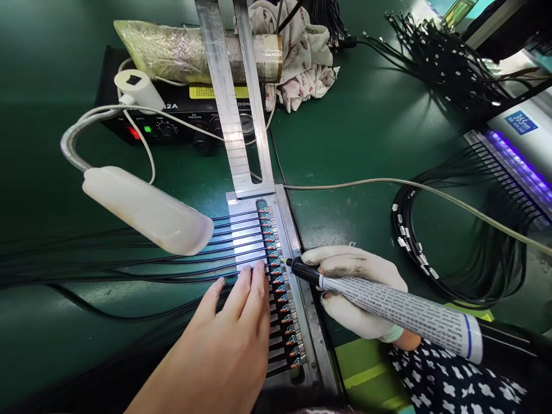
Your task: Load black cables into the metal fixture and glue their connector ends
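Note:
My left hand (224, 339) lies flat with fingers stretched out on several black cables (129, 259) held in a metal fixture (293, 241). Its fingertips rest beside a row of small cable-end connectors (276, 270). My right hand (353, 287), in a soiled white glove, is closed around a pen-shaped dispensing tool (388, 302) with a grey patterned grip. The tool's black tip (290, 263) touches the connector row at mid-height of the fixture.
A white gooseneck lamp (146, 210) hangs over the cables at left. A black controller box (181, 115) with knobs stands behind. A coil of black cables (452, 241) and a purple-lit UV unit (517, 167) lie at right. A beige hose (409, 187) crosses the green mat.

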### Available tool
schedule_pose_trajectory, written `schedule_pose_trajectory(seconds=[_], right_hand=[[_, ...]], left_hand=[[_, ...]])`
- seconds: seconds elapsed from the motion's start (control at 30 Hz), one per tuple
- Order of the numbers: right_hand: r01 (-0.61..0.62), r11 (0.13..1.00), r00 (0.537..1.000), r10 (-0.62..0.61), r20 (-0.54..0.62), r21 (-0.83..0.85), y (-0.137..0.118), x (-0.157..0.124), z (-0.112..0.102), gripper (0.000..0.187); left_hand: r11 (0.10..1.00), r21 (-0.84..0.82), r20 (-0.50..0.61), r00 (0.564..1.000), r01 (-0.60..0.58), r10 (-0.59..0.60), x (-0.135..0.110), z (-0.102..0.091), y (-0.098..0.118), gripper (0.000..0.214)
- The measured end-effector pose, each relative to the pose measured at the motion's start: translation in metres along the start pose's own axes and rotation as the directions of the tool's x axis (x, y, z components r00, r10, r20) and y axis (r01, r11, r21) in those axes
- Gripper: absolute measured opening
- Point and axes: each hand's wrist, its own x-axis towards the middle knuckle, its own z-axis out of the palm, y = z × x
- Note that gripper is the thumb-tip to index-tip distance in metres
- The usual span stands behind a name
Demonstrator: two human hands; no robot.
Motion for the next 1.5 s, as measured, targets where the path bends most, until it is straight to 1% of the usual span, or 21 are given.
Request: schedule_pose_trajectory(seconds=[0.2, 0.33, 0.4, 0.5, 0.6, 0.67, 1.07, 1.27, 1.5], right_hand=[[0.012, 1.000, 1.000, -0.012, -0.001, -0.002, -0.001, 0.000, -0.001, 0.019], [0.045, 0.998, 0.994, -0.039, -0.103, 0.053, -0.005, -0.006, -0.003, 0.022], [0.033, 0.998, 0.990, -0.024, -0.137, 0.057, -0.006, -0.009, -0.003, 0.024], [0.004, 1.000, 0.995, -0.001, -0.097, 0.030, -0.007, -0.010, -0.002, 0.022], [0.018, 1.000, 0.999, -0.017, -0.049, 0.019, -0.004, -0.010, -0.001, 0.020], [0.018, 1.000, 0.999, -0.018, -0.038, 0.018, -0.002, -0.009, 0.000, 0.019], [0.016, 0.999, 0.999, -0.014, -0.038, 0.030, 0.000, -0.010, 0.001, 0.016], [0.020, 1.000, 0.999, -0.020, -0.026, 0.013, -0.002, -0.009, -0.001, 0.014], [0.026, 1.000, 1.000, -0.026, 0.004, 0.005, -0.003, -0.008, -0.002, 0.012]], left_hand=[[1.000, 0.002, 0.005, 1.000, -0.010, 0.010, -0.002, -0.001, 0.000, 0.060], [1.000, 0.003, 0.000, 1.000, -0.007, 0.007, -0.004, -0.002, 0.001, 0.059], [1.000, -0.009, -0.014, 1.000, -0.010, 0.010, -0.004, -0.002, 0.002, 0.058], [1.000, -0.027, -0.015, 1.000, -0.011, 0.010, -0.006, -0.003, 0.003, 0.057], [0.999, -0.037, -0.005, 1.000, -0.010, 0.010, -0.007, -0.002, 0.004, 0.056], [0.999, -0.044, -0.009, 1.000, -0.011, 0.010, -0.007, -0.002, 0.005, 0.056], [0.998, -0.054, -0.010, 1.000, -0.024, 0.023, -0.008, 0.000, 0.005, 0.060], [0.998, -0.048, 0.012, 0.999, -0.040, 0.041, -0.009, 0.000, 0.005, 0.054], [0.999, -0.036, -0.001, 1.000, -0.023, 0.023, -0.005, -0.001, 0.005, 0.057]])
